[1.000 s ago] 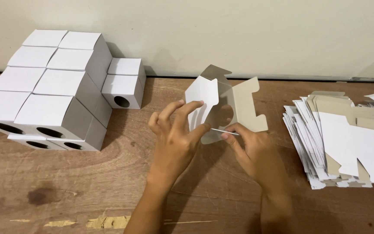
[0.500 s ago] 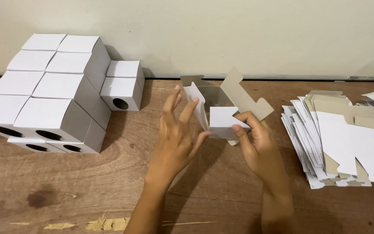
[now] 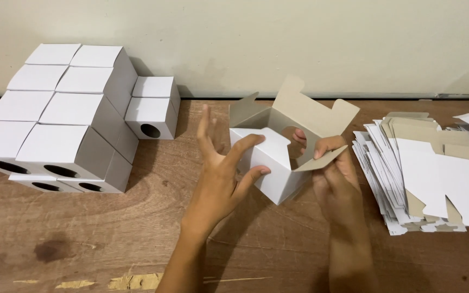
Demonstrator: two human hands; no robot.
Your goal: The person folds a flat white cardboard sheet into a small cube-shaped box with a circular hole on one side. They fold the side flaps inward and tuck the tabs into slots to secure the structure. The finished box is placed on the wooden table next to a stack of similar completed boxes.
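Observation:
A half-folded white cardboard box (image 3: pixel 278 168) with brown inner flaps standing open sits between my hands over the wooden table (image 3: pixel 137 228). My left hand (image 3: pixel 221 179) presses thumb and a finger against the box's left white face, the other fingers spread upward. My right hand (image 3: pixel 332 173) grips the box's right side, with the thumb on a brown flap and fingers reaching inside through its opening.
A stack of finished white boxes (image 3: pixel 61 119) with round holes stands at the left against the wall, with two smaller stacked ones (image 3: pixel 153 108) beside it. A fanned pile of flat unfolded box blanks (image 3: pixel 430 173) lies at the right.
The flat blank has been squared up into a box shape and turned, white faces now toward me and flaps open at the top. Both hands shifted along its sides.

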